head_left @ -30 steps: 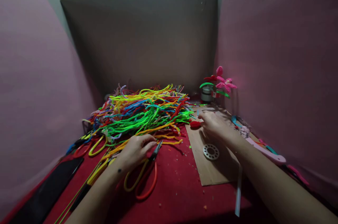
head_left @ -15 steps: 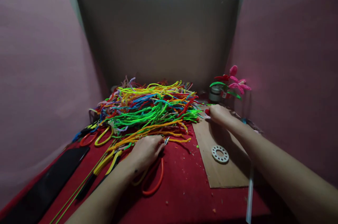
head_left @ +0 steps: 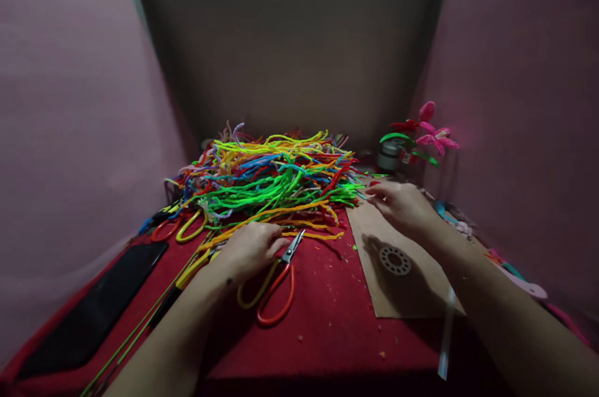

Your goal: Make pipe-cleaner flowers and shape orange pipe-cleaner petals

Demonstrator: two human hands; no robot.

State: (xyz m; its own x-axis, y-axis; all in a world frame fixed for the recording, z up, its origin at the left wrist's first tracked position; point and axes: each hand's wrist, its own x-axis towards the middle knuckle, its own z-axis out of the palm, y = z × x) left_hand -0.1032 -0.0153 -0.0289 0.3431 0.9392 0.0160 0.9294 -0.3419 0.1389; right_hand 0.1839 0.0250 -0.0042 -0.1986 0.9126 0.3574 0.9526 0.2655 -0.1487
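My left hand is over the front edge of the pile of chenille stems, near some orange stems. Its fingers are curled in, and what they may hold is hidden beneath them. Beside its thumb, scissors with one red and one yellow handle lie on the red cloth. My right hand hovers over the far part of a brown board, fingertips pinched by the green stem tips. Any item between them is too small to make out. Just beyond the fingers is a small red piece.
A white ring with holes rests on the board, in shadow. Behind stands a grey pot with a pink fuzzy flower. A black flat slab, yellow-handled pliers and a clear stick lie around.
The view has tilted down a little. My left hand has shifted left, baring more of the scissors. My right hand has drawn back slightly from the red piece, and its shadow now covers the ring.
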